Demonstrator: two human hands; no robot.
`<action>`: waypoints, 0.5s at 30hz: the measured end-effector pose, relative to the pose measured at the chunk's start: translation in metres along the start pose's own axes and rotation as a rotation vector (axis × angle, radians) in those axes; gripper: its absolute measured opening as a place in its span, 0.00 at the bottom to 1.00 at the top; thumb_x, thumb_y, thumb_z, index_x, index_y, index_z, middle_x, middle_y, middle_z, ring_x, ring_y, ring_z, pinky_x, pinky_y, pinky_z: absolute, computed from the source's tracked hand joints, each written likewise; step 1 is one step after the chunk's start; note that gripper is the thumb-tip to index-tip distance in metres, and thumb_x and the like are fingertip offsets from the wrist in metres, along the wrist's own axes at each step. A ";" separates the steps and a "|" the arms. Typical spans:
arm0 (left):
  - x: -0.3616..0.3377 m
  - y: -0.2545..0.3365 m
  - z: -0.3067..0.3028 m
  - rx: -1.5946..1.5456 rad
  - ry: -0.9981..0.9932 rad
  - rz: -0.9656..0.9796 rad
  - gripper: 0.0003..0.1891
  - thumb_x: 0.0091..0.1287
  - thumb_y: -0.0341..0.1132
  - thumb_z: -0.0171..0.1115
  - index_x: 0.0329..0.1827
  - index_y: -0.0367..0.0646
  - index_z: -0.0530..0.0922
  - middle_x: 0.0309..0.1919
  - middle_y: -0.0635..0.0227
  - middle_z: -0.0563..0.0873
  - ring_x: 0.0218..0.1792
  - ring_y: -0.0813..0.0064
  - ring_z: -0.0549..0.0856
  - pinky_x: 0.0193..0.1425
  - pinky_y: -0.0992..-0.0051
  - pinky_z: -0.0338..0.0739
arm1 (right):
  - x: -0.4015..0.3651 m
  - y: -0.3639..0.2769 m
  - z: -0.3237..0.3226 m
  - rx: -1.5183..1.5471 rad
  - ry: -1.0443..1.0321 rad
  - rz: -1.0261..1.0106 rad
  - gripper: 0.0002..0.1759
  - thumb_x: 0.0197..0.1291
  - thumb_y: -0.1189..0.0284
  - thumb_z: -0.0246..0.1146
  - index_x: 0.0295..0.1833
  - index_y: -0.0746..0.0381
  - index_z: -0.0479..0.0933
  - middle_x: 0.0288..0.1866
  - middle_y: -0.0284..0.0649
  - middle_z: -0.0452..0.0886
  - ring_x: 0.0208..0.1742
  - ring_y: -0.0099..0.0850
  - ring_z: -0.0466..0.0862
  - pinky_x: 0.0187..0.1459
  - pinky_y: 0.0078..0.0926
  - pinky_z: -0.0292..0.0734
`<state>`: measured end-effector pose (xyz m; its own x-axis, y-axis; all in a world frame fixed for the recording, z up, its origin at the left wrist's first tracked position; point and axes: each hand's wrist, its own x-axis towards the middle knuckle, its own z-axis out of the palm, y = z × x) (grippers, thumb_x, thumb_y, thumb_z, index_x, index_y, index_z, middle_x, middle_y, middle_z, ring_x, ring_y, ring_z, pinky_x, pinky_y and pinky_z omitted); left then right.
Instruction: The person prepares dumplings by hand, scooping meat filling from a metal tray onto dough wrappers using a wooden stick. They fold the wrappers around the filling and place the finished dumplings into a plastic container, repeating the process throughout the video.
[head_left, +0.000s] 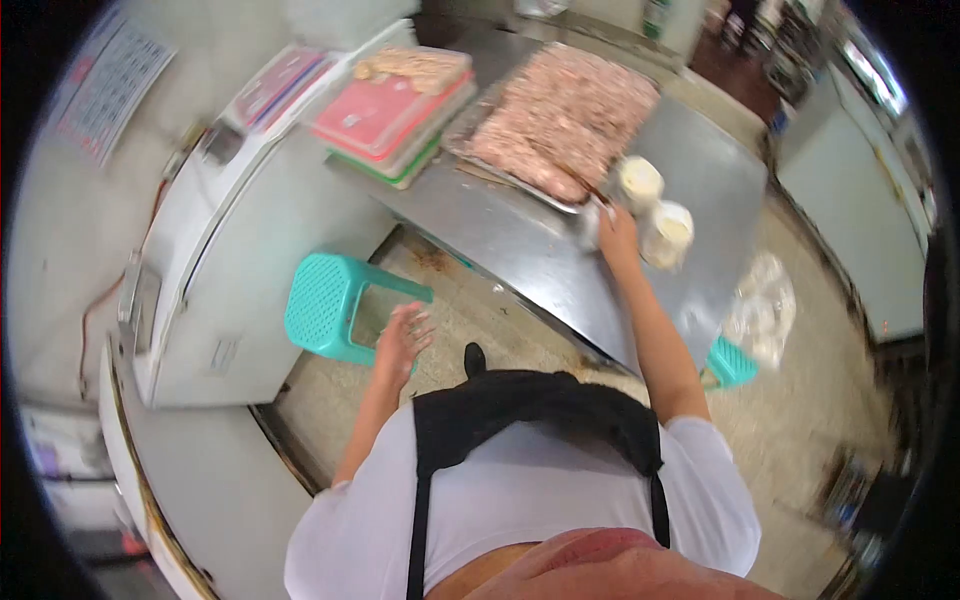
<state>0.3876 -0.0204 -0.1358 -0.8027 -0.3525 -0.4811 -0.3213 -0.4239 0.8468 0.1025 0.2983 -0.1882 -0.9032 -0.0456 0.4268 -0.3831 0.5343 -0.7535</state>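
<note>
My right hand reaches over the steel table, its fingers closed at the near end of a thin brown stick, perhaps a chopstick. The stick's far end lies over a metal tray heaped with pale pink minced meat. Just right of this hand stand two white tubs with pale yellowish contents. A blurred whitish shape beside the fingers is too smeared to name. My left hand hangs low near a turquoise stool, empty, fingers apart, with whitish smears on them.
Stacked plastic boxes with a red lid stand on the steel table, left of the tray. A white freezer is at the left. Under the table's right end are a second turquoise stool and a clear plastic bag.
</note>
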 end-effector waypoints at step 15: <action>0.111 0.077 -0.010 0.395 -0.383 0.263 0.26 0.74 0.56 0.42 0.63 0.49 0.73 0.52 0.71 0.80 0.49 0.76 0.79 0.53 0.74 0.72 | -0.029 -0.004 0.006 -0.526 -0.155 -0.260 0.16 0.58 0.73 0.58 0.52 0.63 0.76 0.51 0.55 0.75 0.53 0.54 0.73 0.54 0.46 0.69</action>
<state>0.2784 -0.1003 -0.1268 -0.9805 -0.0473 -0.1905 -0.1909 0.0037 0.9816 0.1293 0.2927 -0.2008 -0.8259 -0.3317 0.4559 -0.4832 0.8331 -0.2693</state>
